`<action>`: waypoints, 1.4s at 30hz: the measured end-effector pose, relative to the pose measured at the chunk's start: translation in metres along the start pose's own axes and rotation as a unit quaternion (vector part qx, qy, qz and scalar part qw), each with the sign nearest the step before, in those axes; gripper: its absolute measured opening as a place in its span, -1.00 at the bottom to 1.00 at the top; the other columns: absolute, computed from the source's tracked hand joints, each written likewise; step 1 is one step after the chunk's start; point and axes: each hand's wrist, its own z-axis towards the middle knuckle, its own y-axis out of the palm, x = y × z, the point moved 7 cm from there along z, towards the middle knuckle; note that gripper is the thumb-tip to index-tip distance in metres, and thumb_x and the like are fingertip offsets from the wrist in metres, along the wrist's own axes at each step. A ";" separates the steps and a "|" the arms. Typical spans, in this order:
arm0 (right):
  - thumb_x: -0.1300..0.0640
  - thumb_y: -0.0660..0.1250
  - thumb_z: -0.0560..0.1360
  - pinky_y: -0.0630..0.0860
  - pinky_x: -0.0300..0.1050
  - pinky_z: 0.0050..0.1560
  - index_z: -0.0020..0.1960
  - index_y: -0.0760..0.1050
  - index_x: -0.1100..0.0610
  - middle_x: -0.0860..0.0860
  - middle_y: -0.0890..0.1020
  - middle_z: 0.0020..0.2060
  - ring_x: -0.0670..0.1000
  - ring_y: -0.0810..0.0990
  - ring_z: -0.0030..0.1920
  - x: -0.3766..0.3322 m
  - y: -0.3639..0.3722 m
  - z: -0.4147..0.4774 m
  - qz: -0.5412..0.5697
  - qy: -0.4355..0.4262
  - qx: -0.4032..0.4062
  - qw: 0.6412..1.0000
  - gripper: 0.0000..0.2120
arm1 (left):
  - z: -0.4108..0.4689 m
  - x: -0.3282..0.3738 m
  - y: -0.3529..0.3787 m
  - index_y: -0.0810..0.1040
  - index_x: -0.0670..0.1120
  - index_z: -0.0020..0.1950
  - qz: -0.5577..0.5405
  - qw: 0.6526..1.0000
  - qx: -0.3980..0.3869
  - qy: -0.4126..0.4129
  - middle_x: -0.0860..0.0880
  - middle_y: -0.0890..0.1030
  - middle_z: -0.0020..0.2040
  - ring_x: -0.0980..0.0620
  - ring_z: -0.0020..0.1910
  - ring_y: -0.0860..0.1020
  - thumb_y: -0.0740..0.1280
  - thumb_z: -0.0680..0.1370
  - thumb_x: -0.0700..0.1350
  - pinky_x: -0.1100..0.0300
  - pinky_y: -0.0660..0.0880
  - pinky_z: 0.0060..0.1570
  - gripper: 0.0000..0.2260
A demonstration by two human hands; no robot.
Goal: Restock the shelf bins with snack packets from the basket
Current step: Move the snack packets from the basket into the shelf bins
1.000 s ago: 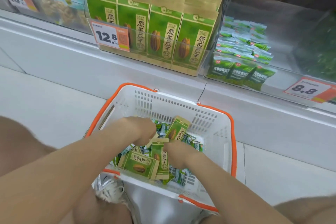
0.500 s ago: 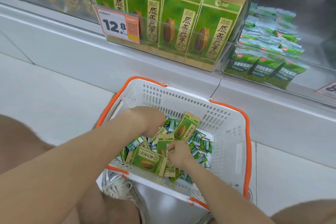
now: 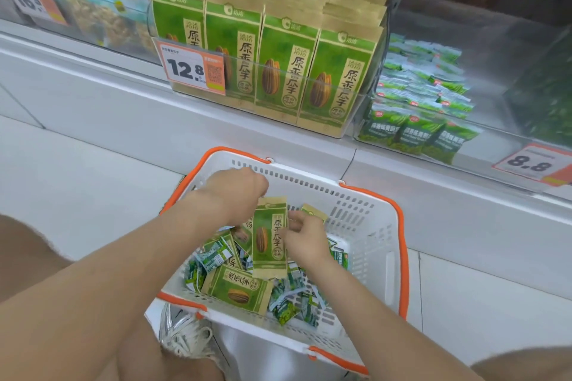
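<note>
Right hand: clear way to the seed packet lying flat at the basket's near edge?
Probably yes. The flat packet lies face up with nothing on it, close to the right hand. That hand is at the upright packet, which the left hand holds, so it must leave that first.

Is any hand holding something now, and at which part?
The left hand holds the upright seed packet by its top left corner; the right hand touches its right edge, grip unclear.
</note>
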 end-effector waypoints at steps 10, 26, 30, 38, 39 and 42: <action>0.36 0.38 0.60 0.55 -0.38 -0.18 0.22 0.56 -0.03 0.06 0.75 -0.03 -0.15 0.73 -0.09 -0.086 -0.035 -0.024 0.226 -0.121 0.015 0.966 -0.66 | -0.028 -0.034 -0.062 0.65 -0.16 0.05 -0.663 0.723 0.130 -0.146 -0.16 0.72 0.01 -0.13 -0.04 0.71 0.36 0.69 -0.09 -0.13 0.68 0.02 -0.85; 0.21 0.44 0.60 0.62 0.20 0.12 0.27 0.48 0.15 -0.01 0.73 0.03 0.04 0.71 0.06 -0.264 -0.126 -0.098 0.132 -0.466 0.204 0.851 -0.72 | -0.054 -0.047 -0.198 0.65 -0.03 0.22 -0.385 0.812 0.432 -0.081 0.11 0.68 0.09 0.11 0.04 0.61 0.32 0.63 -0.21 0.22 0.48 0.09 -0.79; 0.24 0.46 0.57 0.63 0.13 0.03 0.23 0.44 0.15 -0.04 0.70 -0.02 0.00 0.70 -0.01 -0.306 -0.137 -0.096 0.060 -0.515 0.242 0.820 -0.70 | -0.039 -0.053 -0.193 0.62 -0.07 0.30 -0.250 0.884 0.382 -0.104 -0.04 0.66 0.21 -0.12 0.24 0.57 0.33 0.59 -0.24 -0.09 0.52 0.26 -0.70; -0.05 0.52 0.51 0.56 0.15 0.19 0.29 0.50 -0.07 -0.09 0.69 0.00 0.12 0.62 0.09 -0.341 -0.112 -0.055 -0.313 -0.409 0.178 0.838 -0.60 | -0.038 -0.060 -0.193 0.63 -0.04 0.13 -0.110 0.917 0.360 -0.135 -0.05 0.59 0.08 -0.16 0.12 0.51 0.33 0.57 -0.20 -0.06 0.33 -0.01 -0.82; -0.09 0.54 0.49 0.51 0.20 0.28 0.31 0.53 -0.06 -0.07 0.69 0.07 0.16 0.59 0.17 -0.347 -0.113 -0.055 -0.342 -0.393 0.190 0.832 -0.56 | -0.038 -0.061 -0.193 0.62 -0.03 0.14 -0.110 0.918 0.359 -0.129 -0.04 0.59 0.09 -0.15 0.12 0.51 0.33 0.58 -0.20 -0.06 0.32 -0.01 -0.82; -0.19 0.55 0.41 0.36 0.30 0.40 0.33 0.59 -0.09 -0.08 0.68 0.11 0.16 0.55 0.25 -0.371 -0.114 -0.062 -0.394 -0.394 0.232 0.797 -0.48 | -0.039 -0.059 -0.195 0.61 -0.02 0.17 -0.095 0.919 0.365 -0.113 -0.02 0.58 0.10 -0.14 0.12 0.50 0.32 0.59 -0.19 -0.04 0.28 -0.02 -0.80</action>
